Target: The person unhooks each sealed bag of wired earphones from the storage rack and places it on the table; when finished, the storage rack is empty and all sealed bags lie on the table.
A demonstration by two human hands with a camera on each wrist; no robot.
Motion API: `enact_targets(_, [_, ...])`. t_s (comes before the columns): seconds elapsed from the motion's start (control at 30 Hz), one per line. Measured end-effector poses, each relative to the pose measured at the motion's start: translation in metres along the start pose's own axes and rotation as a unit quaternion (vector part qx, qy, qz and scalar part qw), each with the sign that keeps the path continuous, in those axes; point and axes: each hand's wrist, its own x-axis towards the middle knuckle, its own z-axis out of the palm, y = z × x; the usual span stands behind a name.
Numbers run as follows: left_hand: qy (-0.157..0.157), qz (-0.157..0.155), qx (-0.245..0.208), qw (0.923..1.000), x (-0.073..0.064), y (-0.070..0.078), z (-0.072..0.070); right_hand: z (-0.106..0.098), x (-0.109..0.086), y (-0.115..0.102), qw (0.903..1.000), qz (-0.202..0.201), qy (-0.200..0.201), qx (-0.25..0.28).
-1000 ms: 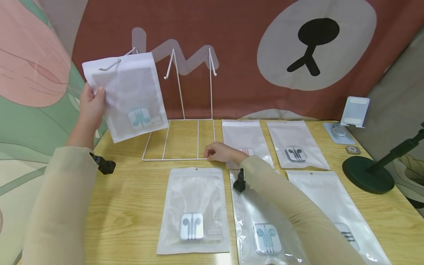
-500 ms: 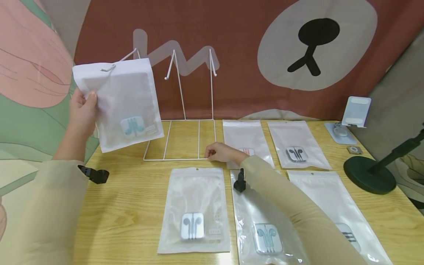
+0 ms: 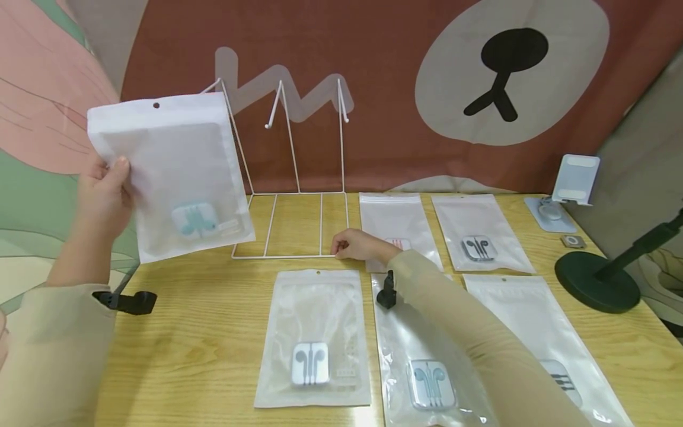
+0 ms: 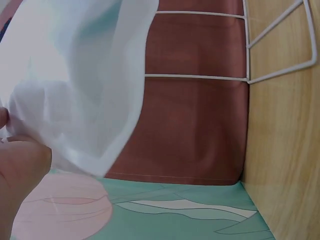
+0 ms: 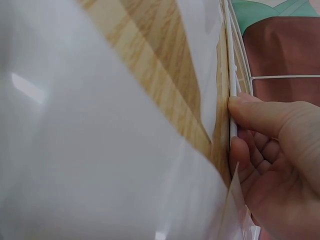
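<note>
My left hand [image 3: 104, 198] pinches the left edge of a white zip bag [image 3: 176, 157] and holds it up, slightly tilted, in front of the rack's left side. A boxed pair of earphones shows pale blue through the bag's lower part. The hang hole at its top is bare, with no hook through it. In the left wrist view, the thumb [image 4: 22, 167] lies against the bag. My right hand [image 3: 360, 245] grips the base wire of the white wire rack [image 3: 283, 257] at its front right corner. Its thumb and fingers close round that wire in the right wrist view.
Several more zip bags with boxed earphones lie on the table, one [image 3: 320, 308] in front of the rack and others [image 3: 464, 219] to its right. At far right stand a phone stand [image 3: 573, 181] and a dark green round base [image 3: 597, 281]. A printed curtain [image 3: 384, 136] hangs behind.
My left hand has drawn the bag left and toward me, off the rack's left hook, which earlier passed through its hole. My right hand has stayed on the rack's base.
</note>
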Motion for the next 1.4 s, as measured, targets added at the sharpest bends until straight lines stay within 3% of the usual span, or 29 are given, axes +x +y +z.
enact_targets(0.1, [-0.014, 0.008, -0.045, 0.9989, -0.011, 0.005, 0.002, 0.001, 0.0, 0.0, 1.0, -0.002, 0.0, 0.0])
enact_targets(0.2, [-0.058, 0.021, -0.048, 0.9969, -0.027, 0.008, 0.006, 0.001, 0.0, 0.0, 1.0, -0.001, 0.001, -0.002])
enact_targets(0.3, [-0.119, 0.031, -0.027, 0.992, -0.046, 0.009, 0.009, 0.001, 0.0, 0.0, 1.0, 0.001, 0.002, -0.003])
enact_targets(0.4, [-0.162, 0.02, 0.042, 0.9857, -0.065, 0.011, 0.01, 0.001, 0.0, 0.0, 1.0, -0.002, 0.003, -0.001])
enact_targets(0.5, [-0.181, -0.022, 0.129, 0.9747, -0.081, 0.009, 0.005, 0.001, -0.001, 0.001, 1.0, -0.007, 0.003, 0.0])
enact_targets(0.7, [-0.182, -0.156, 0.261, 0.9351, -0.09, -0.004, -0.02, 0.0, -0.004, 0.003, 0.9999, -0.011, 0.009, -0.002])
enact_targets(0.73, [-0.181, -0.177, 0.278, 0.9267, -0.09, -0.007, -0.026, 0.001, -0.004, 0.003, 0.9999, -0.011, 0.01, -0.001])
enact_targets(0.83, [-0.182, -0.233, 0.345, 0.8905, -0.09, -0.013, -0.04, 0.001, -0.004, 0.002, 0.9999, -0.011, 0.008, -0.003])
enact_targets(0.97, [-0.189, -0.286, 0.436, 0.8325, -0.088, -0.016, -0.053, 0.001, -0.003, 0.002, 0.9999, -0.012, 0.007, -0.005])
enact_targets(1.2, [-0.207, -0.336, 0.554, 0.7329, -0.082, -0.025, -0.061, 0.001, -0.002, 0.001, 0.9999, -0.008, 0.009, -0.006])
enact_targets(1.4, [-0.221, -0.344, 0.611, 0.6784, -0.076, -0.031, -0.067, 0.001, -0.003, -0.001, 0.9999, -0.009, 0.01, -0.003])
